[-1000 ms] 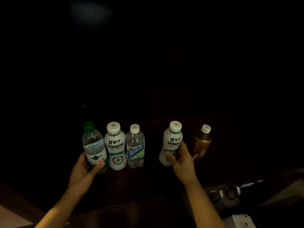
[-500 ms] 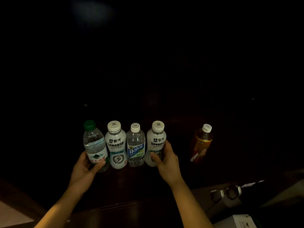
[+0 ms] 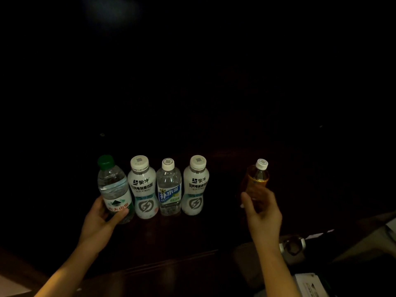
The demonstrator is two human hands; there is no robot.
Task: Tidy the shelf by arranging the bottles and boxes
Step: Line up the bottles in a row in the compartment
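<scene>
Grip is advised low on amber, white-capped plastic bottle [image 3: 258, 176]; right hand [image 3: 262, 213] is spread, empty, before it; left hand [image 3: 97, 224] holds green-capped clear bottle [image 3: 112, 185].

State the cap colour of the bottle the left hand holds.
Bottle cap: green; head view.

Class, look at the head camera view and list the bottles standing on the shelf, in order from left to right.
green-capped water bottle → white drink bottle → blue-labelled clear bottle → second white drink bottle → amber drink bottle
</scene>
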